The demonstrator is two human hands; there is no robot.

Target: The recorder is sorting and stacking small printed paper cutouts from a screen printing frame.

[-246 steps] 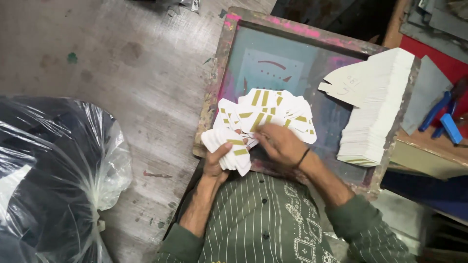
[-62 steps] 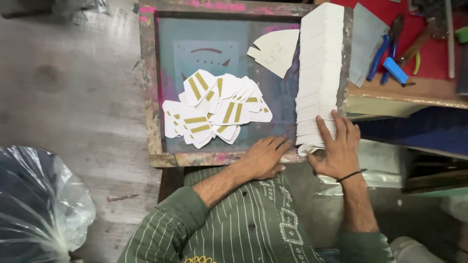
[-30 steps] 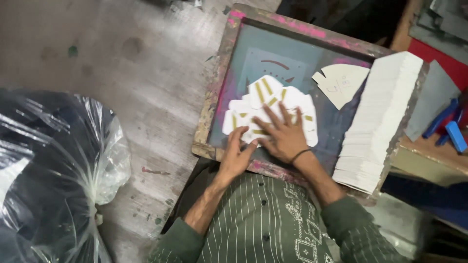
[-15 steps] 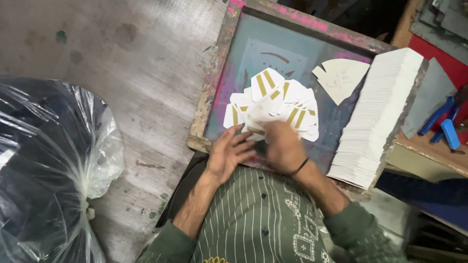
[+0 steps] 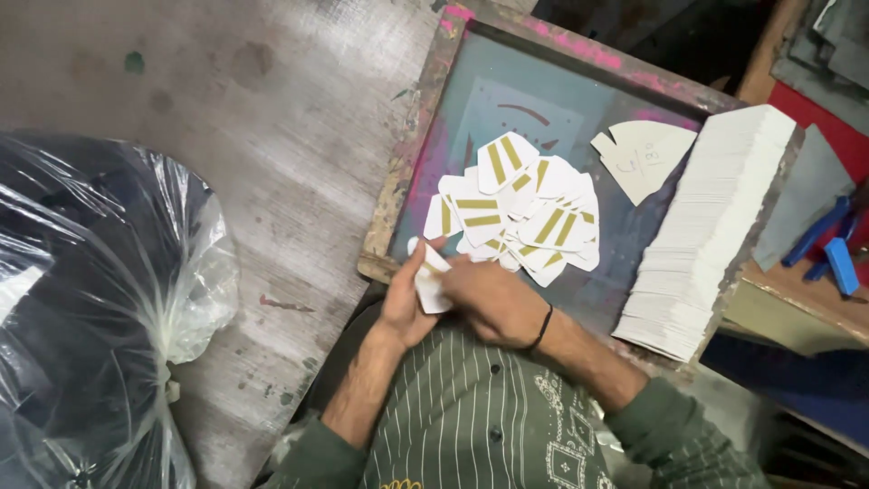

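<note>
My left hand (image 5: 405,306) and my right hand (image 5: 490,299) meet at the near edge of a wooden printing screen frame (image 5: 400,186). Between them they hold a small bunch of white cards (image 5: 429,281). Just beyond the hands, a loose pile of white cards with gold stripes (image 5: 518,211) lies spread on the screen's grey mesh. A black band circles my right wrist.
A tall fanned stack of blank white cards (image 5: 713,235) leans along the frame's right side, with a few fan-shaped white pieces (image 5: 644,157) behind it. A large clear plastic bag of dark material (image 5: 86,299) sits at left on the worn floor. Blue tools (image 5: 828,249) lie far right.
My hands pulled back from the spread pile toward my body and closed together on a few cards. Earlier, the right hand rested on the tall stack.
</note>
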